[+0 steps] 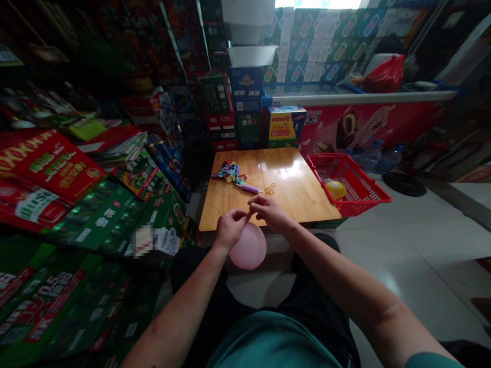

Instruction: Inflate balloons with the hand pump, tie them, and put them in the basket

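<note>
A pink inflated balloon (249, 248) hangs at the near edge of the table, its neck up between my hands. My left hand (232, 225) is closed, pinching the balloon's neck. Just above and to the right, my right hand (268, 210) is closed in a pinch on a thin yellowish strand that looks like a rubber band. Where strand and neck meet is mostly covered by fingers. Beyond my hands lie a purple balloon pump (250, 189), loose rubber bands (270, 190) and a heap of uninflated balloons (231, 173) in mixed colours.
The wooden table (291, 171) stands before my knees. At its right is a red basket (360, 191) holding a yellow balloon (336, 189). Stacked drink cartons (95, 214) crowd the left. Behind are more boxes (286, 124) and a chest freezer (368, 122).
</note>
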Demonstrator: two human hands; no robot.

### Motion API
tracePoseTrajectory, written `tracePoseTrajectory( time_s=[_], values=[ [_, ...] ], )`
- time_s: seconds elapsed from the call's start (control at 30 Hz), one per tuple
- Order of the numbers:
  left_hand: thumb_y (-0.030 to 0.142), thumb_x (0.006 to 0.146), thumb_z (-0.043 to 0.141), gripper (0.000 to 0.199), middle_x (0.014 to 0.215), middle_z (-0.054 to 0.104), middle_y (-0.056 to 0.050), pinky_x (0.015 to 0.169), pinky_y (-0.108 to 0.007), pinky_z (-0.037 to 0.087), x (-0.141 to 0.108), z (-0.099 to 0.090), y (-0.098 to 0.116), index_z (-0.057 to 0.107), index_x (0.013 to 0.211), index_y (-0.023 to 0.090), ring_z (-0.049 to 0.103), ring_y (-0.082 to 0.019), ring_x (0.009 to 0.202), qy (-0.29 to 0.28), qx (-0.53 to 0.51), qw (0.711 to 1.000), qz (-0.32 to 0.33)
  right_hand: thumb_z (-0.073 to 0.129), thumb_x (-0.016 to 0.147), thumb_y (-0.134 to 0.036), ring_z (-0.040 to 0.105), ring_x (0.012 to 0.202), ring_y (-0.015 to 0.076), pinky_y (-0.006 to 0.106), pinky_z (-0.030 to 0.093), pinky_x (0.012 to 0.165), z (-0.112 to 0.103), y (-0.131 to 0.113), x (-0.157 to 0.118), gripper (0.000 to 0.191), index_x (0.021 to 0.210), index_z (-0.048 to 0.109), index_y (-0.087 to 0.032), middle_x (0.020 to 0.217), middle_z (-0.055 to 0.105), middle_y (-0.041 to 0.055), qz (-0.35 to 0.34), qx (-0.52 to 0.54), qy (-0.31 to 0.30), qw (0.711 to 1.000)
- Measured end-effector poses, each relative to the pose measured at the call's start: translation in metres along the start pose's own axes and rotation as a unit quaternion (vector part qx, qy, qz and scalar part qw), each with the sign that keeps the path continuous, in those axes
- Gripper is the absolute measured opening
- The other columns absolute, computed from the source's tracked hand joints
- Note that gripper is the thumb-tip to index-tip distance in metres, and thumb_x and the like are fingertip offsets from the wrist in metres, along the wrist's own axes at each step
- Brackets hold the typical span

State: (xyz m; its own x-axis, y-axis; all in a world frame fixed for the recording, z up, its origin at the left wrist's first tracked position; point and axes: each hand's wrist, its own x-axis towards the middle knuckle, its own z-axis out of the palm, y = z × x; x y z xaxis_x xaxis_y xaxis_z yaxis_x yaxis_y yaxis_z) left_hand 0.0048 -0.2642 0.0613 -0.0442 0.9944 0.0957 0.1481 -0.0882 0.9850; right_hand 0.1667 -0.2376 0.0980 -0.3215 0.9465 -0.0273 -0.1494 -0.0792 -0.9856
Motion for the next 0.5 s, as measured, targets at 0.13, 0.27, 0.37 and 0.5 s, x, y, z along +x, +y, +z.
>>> tracePoseTrajectory(
  time_s=[0.13,0.27,0.37,0.5],
  values=[
    [0.033,0.068,0.083,0.022,0.075,0.072,-0.005,0.065,-0.027,0.045,0.005,0.0,-0.001,0.073,0.079,0.017,0.064,-0.018,0.069,0.007,-0.027,1.0,-0.011,0.063,0.079,-0.024,0.058,0.063,0.0105,0.02,0.038,0.053,0.011,-0.004,0.0,0.011,0.088,0.059,-0.021,0.072,0.061,-0.002,-0.022,-0.009,-0.006,1.0],
    [0.028,0.064,0.085,0.035,0.074,0.071,-0.004,0.065,-0.027,0.047,0.013,-0.002,-0.005,0.071,0.093,0.016,0.064,-0.017,0.068,0.056,-0.087,0.993,-0.047,0.064,0.082,-0.027,0.055,0.055,0.0093,0.019,0.035,0.047,0.018,-0.008,-0.002,0.011,0.087,0.06,-0.019,0.066,0.059,-0.0025,-0.027,-0.058,-0.054,0.996],
    [0.027,0.065,0.084,0.04,0.083,0.073,-0.007,0.071,-0.028,0.05,0.019,-0.004,-0.01,0.071,0.1,0.014,0.066,-0.018,0.076,0.082,-0.122,0.987,-0.061,0.068,0.08,-0.029,0.054,0.049,0.0096,0.02,0.035,0.044,0.016,-0.01,-0.003,0.014,0.086,0.064,-0.017,0.061,0.059,-0.0018,-0.008,-0.158,-0.046,0.986],
    [0.03,0.065,0.084,0.038,0.088,0.073,-0.009,0.074,-0.029,0.051,0.019,-0.003,-0.013,0.072,0.096,0.012,0.066,-0.018,0.078,0.073,-0.145,0.984,-0.074,0.068,0.081,-0.03,0.049,0.043,0.0095,0.022,0.03,0.04,0.006,-0.007,0.001,0.018,0.071,0.063,-0.016,0.051,0.055,-0.0005,0.065,-0.226,-0.057,0.97]
  ],
)
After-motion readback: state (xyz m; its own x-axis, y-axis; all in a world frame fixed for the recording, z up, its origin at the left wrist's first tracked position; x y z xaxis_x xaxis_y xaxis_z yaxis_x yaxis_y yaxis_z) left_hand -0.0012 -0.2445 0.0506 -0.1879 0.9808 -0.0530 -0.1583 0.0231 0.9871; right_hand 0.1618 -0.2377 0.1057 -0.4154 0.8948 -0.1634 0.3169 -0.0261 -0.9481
